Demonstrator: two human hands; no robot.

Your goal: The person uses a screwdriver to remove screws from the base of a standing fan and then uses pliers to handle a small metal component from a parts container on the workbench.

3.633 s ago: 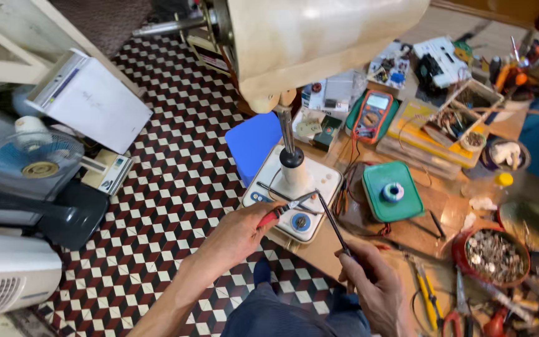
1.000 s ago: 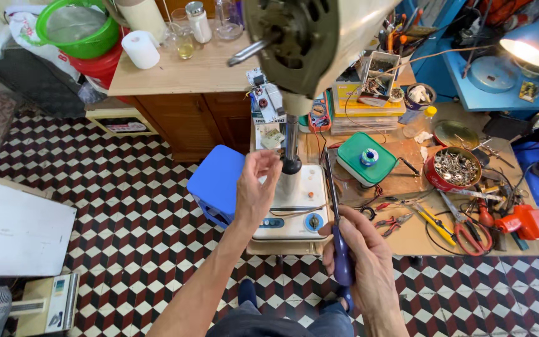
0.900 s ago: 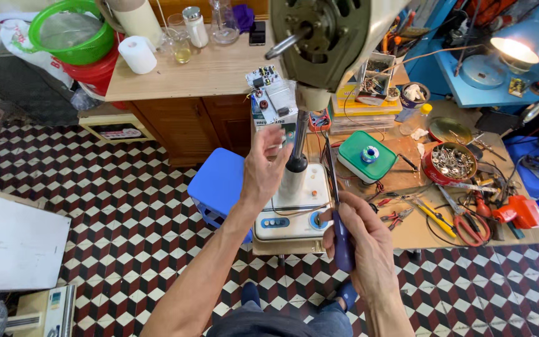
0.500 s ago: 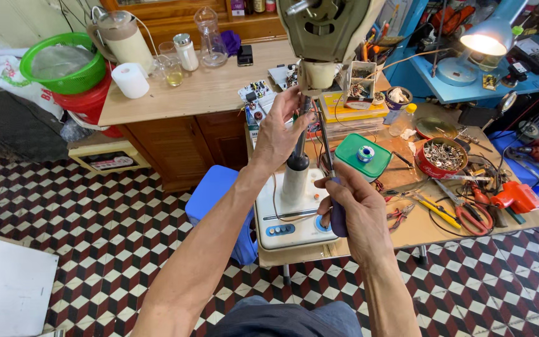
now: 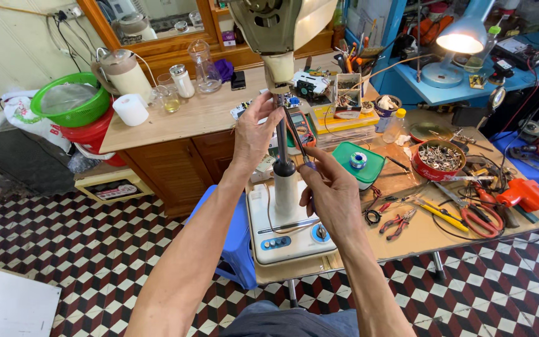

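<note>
We look down on a cluttered wooden workbench at the centre and right of the frame, standing on a floor of dark red, black and white checkered tiles. A lower wooden cabinet fills the upper left, with a green colander, a toilet roll and glass jars on top. A lit desk lamp shines at the upper right over a blue shelf. On the bench we see a green lidded box, a red bowl of small metal parts, and pliers and cutters with red and yellow handles.

At the centre stands a pedestal fan: its white base with buttons sits on the bench edge, and its metal pole rises upright, long axis running from centre frame up to the motor housing at the top edge.

Our left hand is curled around the upper pole just below the motor. Our right hand sits right of the pole, fingers pinched on a screwdriver whose thin shaft slants up and left, tip pointing toward the pole's top joint. A blue plastic stool stands beside the bench at lower centre.
</note>
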